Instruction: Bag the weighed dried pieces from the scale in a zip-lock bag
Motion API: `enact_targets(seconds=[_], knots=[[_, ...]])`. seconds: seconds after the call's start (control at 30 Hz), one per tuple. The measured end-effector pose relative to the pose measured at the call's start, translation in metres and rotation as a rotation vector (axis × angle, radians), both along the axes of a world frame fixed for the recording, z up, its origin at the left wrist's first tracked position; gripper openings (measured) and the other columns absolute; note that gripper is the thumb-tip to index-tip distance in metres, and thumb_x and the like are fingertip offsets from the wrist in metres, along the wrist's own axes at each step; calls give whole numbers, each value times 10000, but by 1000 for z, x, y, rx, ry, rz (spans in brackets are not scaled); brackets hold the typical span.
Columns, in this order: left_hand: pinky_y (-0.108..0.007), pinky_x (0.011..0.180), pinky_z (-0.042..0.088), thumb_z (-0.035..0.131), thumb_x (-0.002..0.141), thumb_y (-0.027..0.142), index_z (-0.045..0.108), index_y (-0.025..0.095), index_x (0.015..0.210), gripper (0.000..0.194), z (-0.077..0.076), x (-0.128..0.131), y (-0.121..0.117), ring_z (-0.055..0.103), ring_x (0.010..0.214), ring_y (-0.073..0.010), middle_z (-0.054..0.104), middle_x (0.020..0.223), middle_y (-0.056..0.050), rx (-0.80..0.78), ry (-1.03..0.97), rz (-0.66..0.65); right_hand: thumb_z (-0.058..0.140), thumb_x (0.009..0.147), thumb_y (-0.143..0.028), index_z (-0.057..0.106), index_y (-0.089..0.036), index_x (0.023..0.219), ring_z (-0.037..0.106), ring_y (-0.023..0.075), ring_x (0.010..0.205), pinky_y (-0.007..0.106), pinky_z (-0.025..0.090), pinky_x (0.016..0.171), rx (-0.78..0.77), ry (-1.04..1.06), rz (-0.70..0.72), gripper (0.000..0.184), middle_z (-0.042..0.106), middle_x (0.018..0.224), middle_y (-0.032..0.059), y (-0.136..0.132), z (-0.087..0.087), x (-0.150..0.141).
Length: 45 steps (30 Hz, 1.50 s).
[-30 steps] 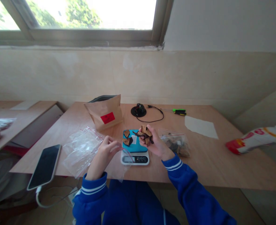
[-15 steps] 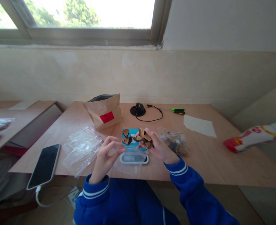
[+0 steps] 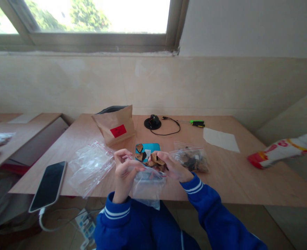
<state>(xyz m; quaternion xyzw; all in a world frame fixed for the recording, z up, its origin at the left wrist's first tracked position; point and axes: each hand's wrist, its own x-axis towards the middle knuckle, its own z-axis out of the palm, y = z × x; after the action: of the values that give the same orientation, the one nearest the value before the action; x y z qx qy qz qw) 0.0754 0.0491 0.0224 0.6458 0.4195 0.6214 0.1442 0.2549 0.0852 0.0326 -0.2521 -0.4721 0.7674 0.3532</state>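
Observation:
My left hand (image 3: 126, 170) pinches the edge of a clear zip bag (image 3: 147, 189) that hangs over the table's front edge. Brown dried pieces (image 3: 157, 160), curled and dark-edged, are gripped in my right hand (image 3: 174, 166) at the bag's mouth. Behind the bag lies a blue-topped scale (image 3: 155, 147), partly covered, with a few more dried pieces (image 3: 139, 156) on it. To the right of my right hand rests a filled zip bag (image 3: 195, 160) of similar dark and brown pieces. Whether any piece has entered the held bag is hard to make out.
Several flat clear bags (image 3: 90, 166) lie left, near a phone (image 3: 49, 185) plugged into a white cable. Behind stand a brown paper pouch (image 3: 114, 125) and a black round device (image 3: 152, 122) with a cord. Screwdrivers (image 3: 197, 123), white paper (image 3: 221, 139) and a tilted bottle (image 3: 283, 151) are right.
My left hand has lifted the bag's edge and shifted right. The dried pieces in my right hand have come down and left to the bag's mouth; the bag now hangs lower.

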Motion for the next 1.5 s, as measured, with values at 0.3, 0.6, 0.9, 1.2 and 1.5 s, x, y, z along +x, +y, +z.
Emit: enact_targets(seconds=[0.3, 0.6, 0.9, 1.2, 1.5], knots=[[-301, 774, 437, 671, 820, 315, 717, 235, 701, 150, 0, 7, -1, 483, 879, -152, 399, 941, -15, 51, 95, 93, 476, 873, -594, 583, -138, 893, 470, 74, 364, 165, 303, 300, 25, -151, 282, 469, 590, 570, -15, 1, -2, 4], [-308, 773, 448, 607, 867, 271, 717, 229, 720, 189, 4, 5, 0, 496, 906, -166, 439, 966, -37, 2, 266, -52, 498, 878, -552, 602, -156, 974, 491, 76, 468, 186, 378, 426, 195, -639, 480, 421, 547, 640, -30, 17, -6, 10], [-276, 799, 478, 589, 882, 236, 688, 227, 811, 122, -5, 13, -1, 541, 882, -135, 459, 966, -28, -33, 209, -208, 482, 907, -389, 699, -199, 1042, 677, 256, 755, 275, 391, 597, 928, -1393, 304, 318, 724, 817, 105, -6, 48, -1], [-365, 925, 445, 557, 857, 524, 489, 247, 1325, 547, -19, 4, 14, 514, 1190, -251, 557, 1278, -111, -217, 53, -318, 490, 894, -448, 714, -156, 968, 709, 300, 841, 301, 473, 650, 1098, -1402, 274, 376, 738, 914, 161, -9, 50, -11], [-329, 845, 466, 542, 891, 448, 684, 181, 956, 309, -23, 12, 6, 611, 948, -206, 659, 958, -89, -267, 72, -361, 663, 795, -455, 720, -136, 975, 701, 321, 916, 313, 493, 707, 1018, -1531, 472, 371, 729, 1001, 165, -16, 56, -11]])
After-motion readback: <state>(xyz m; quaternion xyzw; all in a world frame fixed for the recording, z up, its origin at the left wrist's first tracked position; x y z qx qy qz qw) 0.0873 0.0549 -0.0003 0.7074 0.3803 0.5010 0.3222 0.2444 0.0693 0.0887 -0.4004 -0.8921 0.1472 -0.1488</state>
